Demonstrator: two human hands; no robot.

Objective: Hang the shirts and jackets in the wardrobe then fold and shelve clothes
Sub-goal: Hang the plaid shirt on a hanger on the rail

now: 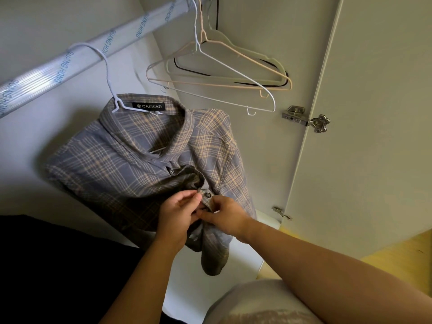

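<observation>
A grey and tan plaid shirt (131, 160) hangs on a white wire hanger (107, 73) from the wardrobe rail (58, 69). A black label sits inside its collar. My left hand (180, 211) pinches the left edge of the shirt's front placket. My right hand (224, 213) pinches the opposite edge, just below a dark metal snap button (207, 195). The two hands meet at the middle of the shirt's chest. The lower part of the shirt hangs behind my forearms.
Several bare hangers (222, 73), white, pink and black, hang at the rail's right end. The wardrobe door (374, 113) stands open on the right, with hinges (306, 119) on its edge. A white shelf (210, 277) lies below the shirt.
</observation>
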